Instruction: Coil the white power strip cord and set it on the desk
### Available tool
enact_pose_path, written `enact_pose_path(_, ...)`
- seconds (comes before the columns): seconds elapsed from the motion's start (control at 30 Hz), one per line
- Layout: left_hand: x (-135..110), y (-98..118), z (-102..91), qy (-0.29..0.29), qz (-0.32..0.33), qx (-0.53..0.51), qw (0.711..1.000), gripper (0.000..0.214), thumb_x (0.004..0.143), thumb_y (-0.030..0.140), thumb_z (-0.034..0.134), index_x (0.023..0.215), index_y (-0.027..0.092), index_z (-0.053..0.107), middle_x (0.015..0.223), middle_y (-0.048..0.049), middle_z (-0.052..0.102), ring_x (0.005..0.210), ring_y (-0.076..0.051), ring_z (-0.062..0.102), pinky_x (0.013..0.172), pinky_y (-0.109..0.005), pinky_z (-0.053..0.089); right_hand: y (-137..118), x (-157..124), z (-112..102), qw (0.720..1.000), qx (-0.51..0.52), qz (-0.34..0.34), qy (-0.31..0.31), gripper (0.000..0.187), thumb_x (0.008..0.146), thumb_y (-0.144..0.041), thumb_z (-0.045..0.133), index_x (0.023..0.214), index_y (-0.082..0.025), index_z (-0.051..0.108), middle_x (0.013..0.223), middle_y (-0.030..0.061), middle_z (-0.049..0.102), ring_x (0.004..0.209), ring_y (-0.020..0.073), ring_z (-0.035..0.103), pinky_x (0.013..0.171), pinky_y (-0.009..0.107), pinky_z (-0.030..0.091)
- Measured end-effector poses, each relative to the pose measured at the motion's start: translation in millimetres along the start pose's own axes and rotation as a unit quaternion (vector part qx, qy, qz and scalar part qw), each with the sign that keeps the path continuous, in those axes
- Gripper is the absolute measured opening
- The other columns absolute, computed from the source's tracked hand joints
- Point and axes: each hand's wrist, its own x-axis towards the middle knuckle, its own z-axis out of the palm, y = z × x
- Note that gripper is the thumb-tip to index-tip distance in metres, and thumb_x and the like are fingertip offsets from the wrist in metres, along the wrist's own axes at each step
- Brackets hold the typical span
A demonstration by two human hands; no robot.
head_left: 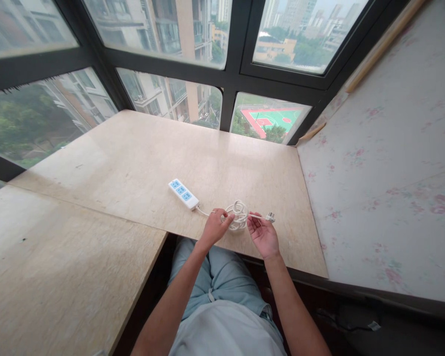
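A white power strip [184,194] with blue socket faces lies at an angle on the stone ledge. From its near end runs a white power cord [240,213], looped into a loose coil close to the ledge's front edge. My left hand [217,225] has thumb and fingers closed on the coil's left side. Palm up at the coil's right is my right hand [262,235], its curled fingertips gripping the cord where it leaves the loops. The plug [270,217] sticks out to the right beyond these fingers, prongs pointing away from the coil.
The beige stone ledge [133,163] continues to the left as a second slab [66,257]. Dark-framed windows [230,74] rise behind it. A wall with floral paper [385,198] bounds the right side. My legs [222,272] are under the front edge.
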Motion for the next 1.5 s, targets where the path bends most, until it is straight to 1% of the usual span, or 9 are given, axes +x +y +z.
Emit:
enact_pose_path(0.23, -2, 0, -1.9, -0.040, 0.002, -0.103, 0.994, 0.023, 0.081, 0.038, 0.064, 0.093, 0.019, 0.068, 0.102, -0.0077, 0.068, 0.102, -0.021, 0.061, 0.091, -0.035, 0.044, 3, 6, 6, 0.999, 0.033, 0.020, -0.005, 0.015, 0.077, -0.019, 0.065, 0.091, -0.020, 0.069, 0.090, 0.0025, 0.076, 0.083, 0.0129, 0.072, 0.077, 0.025, 0.060)
enact_pose_path(0.37, -5, 2, -2.3, -0.044, 0.002, -0.101, 0.994, 0.009, 0.074, 0.026, 0.068, 0.081, 0.020, 0.071, 0.103, -0.0069, 0.070, 0.107, -0.022, 0.061, 0.098, -0.037, 0.042, 3, 7, 7, 0.999, -0.028, 0.037, 0.010, 0.023, 0.075, -0.022, 0.071, 0.097, -0.019, 0.066, 0.082, 0.0034, 0.076, 0.069, 0.0120, 0.072, 0.065, 0.021, 0.060)
enact_pose_path(0.53, -9, 9, 1.0, -0.030, -0.001, -0.102, 0.994, 0.007, 0.070, 0.016, 0.068, 0.075, 0.020, 0.071, 0.105, -0.0064, 0.069, 0.105, -0.021, 0.062, 0.097, -0.036, 0.043, 3, 5, 15, 0.988, -0.153, -0.003, 0.032, 0.041, 0.067, -0.030, 0.079, 0.101, -0.020, 0.058, 0.080, 0.0032, 0.075, 0.057, 0.0123, 0.068, 0.053, 0.020, 0.057)
enact_pose_path(0.8, -13, 14, 9.0, 0.007, -0.025, -0.062, 0.998, 0.022, 0.071, 0.036, 0.074, 0.090, 0.024, 0.074, 0.103, -0.0061, 0.071, 0.101, -0.022, 0.062, 0.094, -0.036, 0.044, 2, -1, 32, 0.954, -0.291, -0.068, 0.041, 0.066, 0.067, -0.037, 0.076, 0.124, -0.025, 0.043, 0.070, -0.0043, 0.069, 0.050, 0.0138, 0.063, 0.050, 0.025, 0.053)
enact_pose_path(1.0, -10, 16, 14.3, 0.039, -0.051, -0.035, 0.997, 0.024, 0.072, 0.046, 0.073, 0.078, 0.023, 0.075, 0.103, -0.0076, 0.070, 0.101, -0.023, 0.061, 0.094, -0.040, 0.044, 2, 3, 26, 0.922, -0.367, -0.105, 0.056, 0.045, 0.067, -0.031, 0.075, 0.107, -0.022, 0.059, 0.074, -0.0029, 0.069, 0.057, 0.0096, 0.058, 0.044, 0.015, 0.043)
enact_pose_path(1.13, -10, 17, 14.6, 0.043, -0.046, -0.010, 0.998, 0.022, 0.074, 0.044, 0.072, 0.075, 0.023, 0.073, 0.102, -0.0072, 0.070, 0.101, -0.024, 0.061, 0.095, -0.042, 0.043, -2, 2, 20, 0.946, -0.318, -0.057, 0.036, 0.031, 0.071, -0.040, 0.073, 0.092, -0.020, 0.063, 0.074, -0.0013, 0.067, 0.055, 0.0086, 0.057, 0.040, 0.014, 0.040)
enact_pose_path(1.3, -19, 8, 6.4, 0.070, 0.000, -0.088, 0.994, 0.019, 0.085, 0.034, 0.060, 0.089, 0.019, 0.071, 0.108, -0.0107, 0.065, 0.107, -0.021, 0.059, 0.096, -0.038, 0.045, -4, -1, 15, 0.956, -0.288, -0.040, 0.037, 0.037, 0.072, -0.051, 0.071, 0.089, -0.018, 0.064, 0.074, 0.0008, 0.067, 0.057, 0.0106, 0.060, 0.042, 0.017, 0.046)
enact_pose_path(1.4, -32, -3, -3.6, 0.115, -0.026, -0.117, 0.986, 0.019, 0.085, 0.029, 0.058, 0.097, 0.019, 0.067, 0.114, -0.0105, 0.061, 0.111, -0.021, 0.057, 0.088, -0.034, 0.050, -2, 0, 13, 0.956, -0.284, -0.049, 0.053, 0.038, 0.069, -0.049, 0.075, 0.089, -0.019, 0.063, 0.077, 0.0012, 0.068, 0.060, 0.0125, 0.063, 0.046, 0.020, 0.051)
enact_pose_path(1.5, -47, -12, -9.6, 0.118, -0.084, -0.137, 0.980, 0.021, 0.080, 0.028, 0.061, 0.098, 0.018, 0.065, 0.106, -0.0088, 0.065, 0.098, -0.020, 0.062, 0.076, -0.031, 0.053, 1, -1, 14, 0.960, -0.271, -0.051, 0.049, 0.036, 0.069, -0.046, 0.076, 0.089, -0.019, 0.063, 0.081, 0.0013, 0.069, 0.063, 0.0136, 0.065, 0.052, 0.023, 0.055)
